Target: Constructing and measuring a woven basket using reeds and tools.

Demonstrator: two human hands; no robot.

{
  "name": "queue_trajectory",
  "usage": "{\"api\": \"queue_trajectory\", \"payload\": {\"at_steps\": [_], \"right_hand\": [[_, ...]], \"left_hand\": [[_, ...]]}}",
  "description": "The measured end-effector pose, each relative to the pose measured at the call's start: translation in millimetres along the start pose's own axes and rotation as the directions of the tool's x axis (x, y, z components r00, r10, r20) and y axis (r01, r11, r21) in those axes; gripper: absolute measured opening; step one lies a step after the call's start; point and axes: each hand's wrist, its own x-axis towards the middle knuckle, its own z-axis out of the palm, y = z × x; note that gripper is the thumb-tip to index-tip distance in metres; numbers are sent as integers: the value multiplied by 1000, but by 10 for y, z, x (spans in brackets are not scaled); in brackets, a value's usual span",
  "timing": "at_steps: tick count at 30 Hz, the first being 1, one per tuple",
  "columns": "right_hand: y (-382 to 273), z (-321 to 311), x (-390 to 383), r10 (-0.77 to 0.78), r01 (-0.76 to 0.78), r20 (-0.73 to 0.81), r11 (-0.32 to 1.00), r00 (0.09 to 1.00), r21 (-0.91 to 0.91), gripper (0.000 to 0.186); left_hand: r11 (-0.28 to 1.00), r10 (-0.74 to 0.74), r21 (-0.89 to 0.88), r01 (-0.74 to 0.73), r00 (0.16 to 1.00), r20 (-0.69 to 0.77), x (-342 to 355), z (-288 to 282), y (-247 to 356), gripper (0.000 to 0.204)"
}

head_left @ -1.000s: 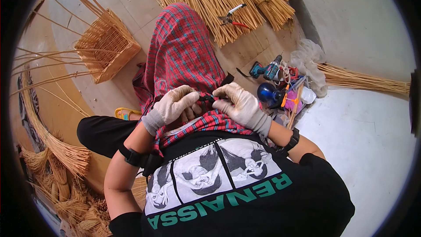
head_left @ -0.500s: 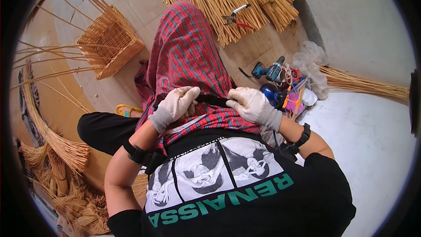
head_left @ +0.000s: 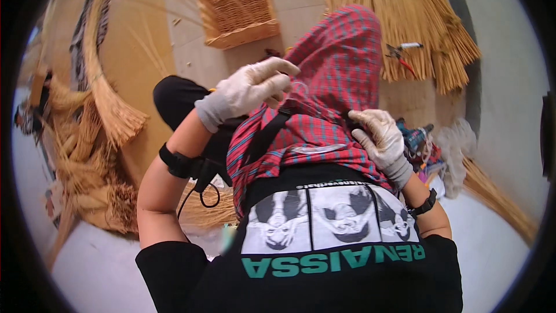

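Observation:
Both hands wear off-white work gloves with grey cuffs. My left hand (head_left: 255, 84) hovers above the left part of my lap, its fingers stretched out and holding nothing. Below it a black strap (head_left: 269, 133) lies over the red plaid cloth (head_left: 336, 64) that covers my lap and raised knee. At the right side of that cloth rests my right hand (head_left: 379, 136), loosely bent, with thumb and forefinger apart. A dark patch shows by its fingertips; whether they touch it I cannot tell. A pale strip (head_left: 315, 149) crosses the cloth near my waist.
Ahead stands a wicker basket (head_left: 237, 11) with long loose canes. Pruning shears (head_left: 402, 55) lie on a cane bundle (head_left: 394, 0). To the right are a cordless drill (head_left: 416, 137), a clear plastic bag (head_left: 454, 145) and more canes (head_left: 501, 200). Fibre bundles (head_left: 92, 156) lie left.
My hands have moved apart and let go of the black strap they held at the waist. The left hand has lifted away. The view has turned left, so the basket appears further right.

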Motion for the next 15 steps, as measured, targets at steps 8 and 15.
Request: {"api": "queue_trajectory", "payload": {"at_steps": [8,15], "right_hand": [[-349,512,819,-328,134,464,906,823,402,40],[-256,1166,978,-365,246,567,928,738,278,76]], "left_hand": [[904,-407,69,422,899,-163,-1103,-150,-758,25],[927,58,366,79,935,-350,-840,648,-1241,43]]}}
